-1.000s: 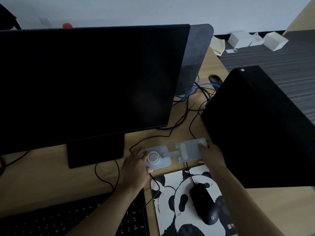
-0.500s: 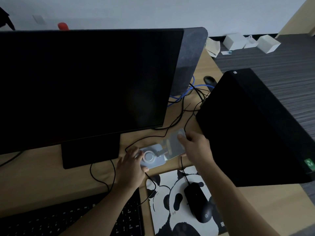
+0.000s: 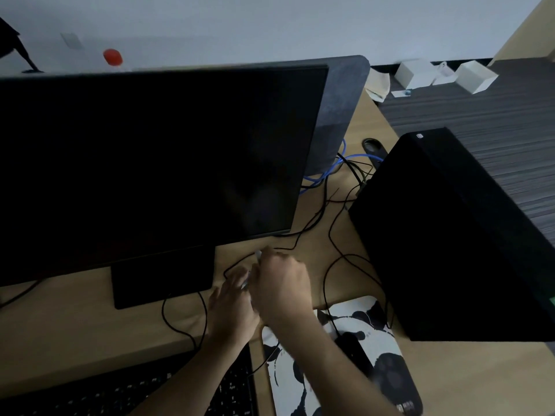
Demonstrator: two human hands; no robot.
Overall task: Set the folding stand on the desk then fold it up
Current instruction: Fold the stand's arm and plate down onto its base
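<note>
Just in front of the monitor [image 3: 150,163] foot, both hands meet over the stand [image 3: 257,254], which lies on the desk [image 3: 75,319] and is almost wholly hidden beneath them; only a pale sliver shows at the right hand's [image 3: 280,288] fingertips and another between the two hands. That hand is curled over the top of the stand, gripping it as far as I can tell, while the left hand [image 3: 231,304] presses alongside, fingers spread; whether it clasps the stand or merely steadies it I cannot tell. I judge the fold to be nearly closed. To finish it well, the left hand should pin the base flat while the right brings the upper plate down squarely over it, keeping fingertips out of the hinge and the black cable [image 3: 240,261] beside it clear of the plates.
</note>
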